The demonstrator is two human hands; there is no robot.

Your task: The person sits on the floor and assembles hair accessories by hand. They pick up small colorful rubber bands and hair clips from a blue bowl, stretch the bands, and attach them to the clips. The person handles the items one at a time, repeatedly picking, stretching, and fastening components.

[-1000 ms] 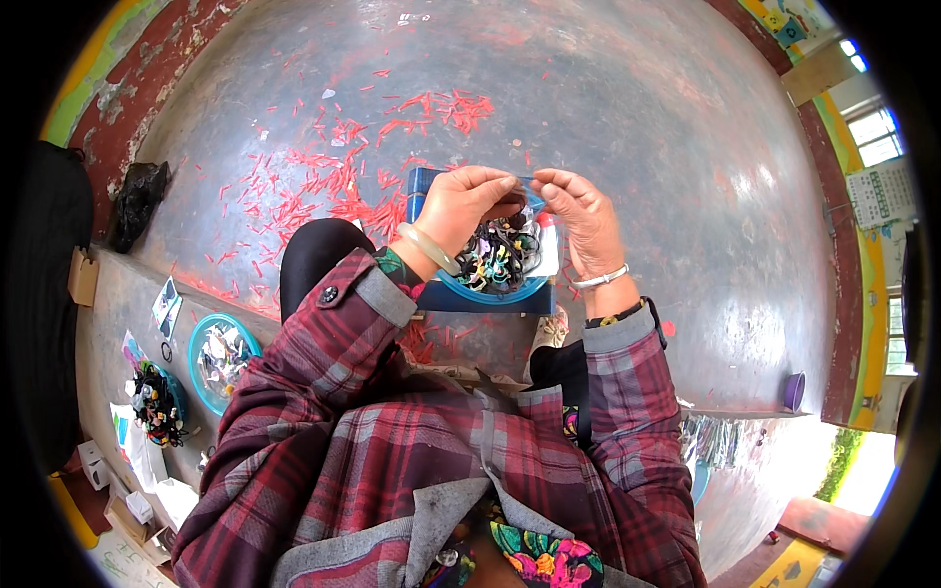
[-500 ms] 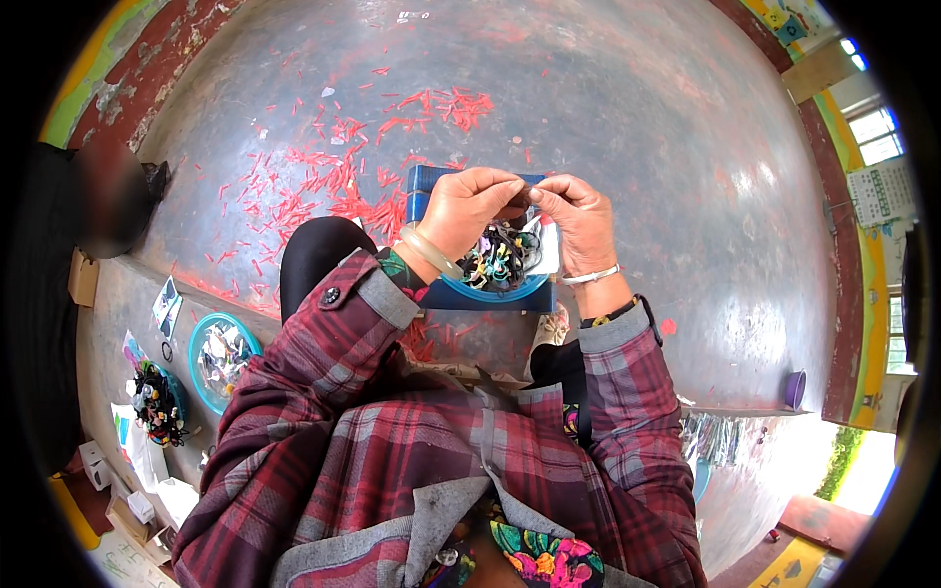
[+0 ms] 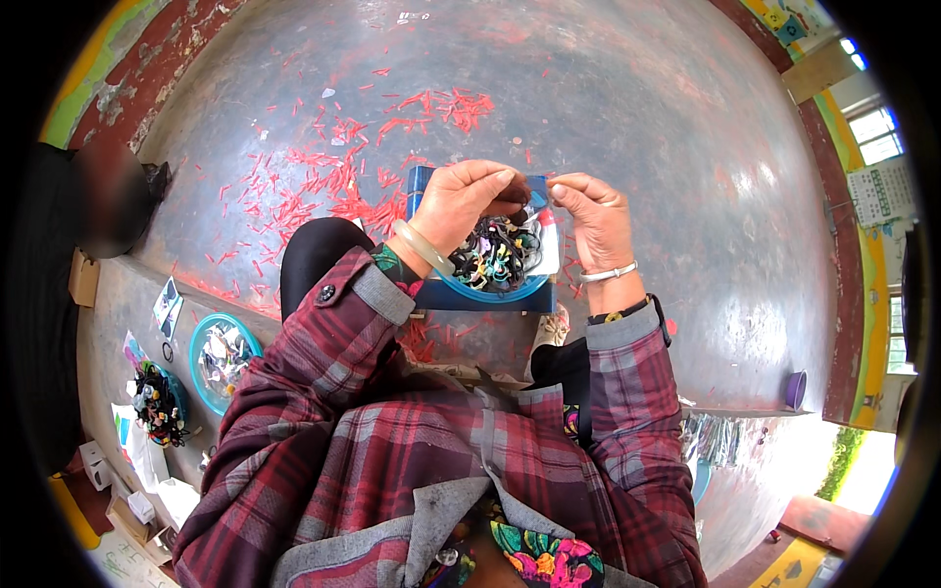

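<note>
In front of me, both hands are raised over a blue basin point(image 3: 487, 296) that holds a heap of black cords with small coloured pieces point(image 3: 495, 257). My left hand point(image 3: 457, 208), with a pale bangle at its wrist, pinches a small dark brownish, stringy piece point(image 3: 515, 194) between thumb and fingertips. A short gap to the right, my right hand point(image 3: 596, 218) has thumb and forefinger pressed together. Whatever lies between them is too fine to make out. White paper or card point(image 3: 549, 245) sits at the basin's right side.
The basin rests on a blue stool point(image 3: 421, 181). Red scraps point(image 3: 333, 181) litter the floor to the left. At lower left stand another blue basin point(image 3: 199, 377) with small packets and a container of dark cords point(image 3: 157, 404). A person in black point(image 3: 49, 294) is at the far left.
My hands have drawn apart; the right moved right and slightly down, away from the left. The dark piece stays with the left hand and shows more plainly.
</note>
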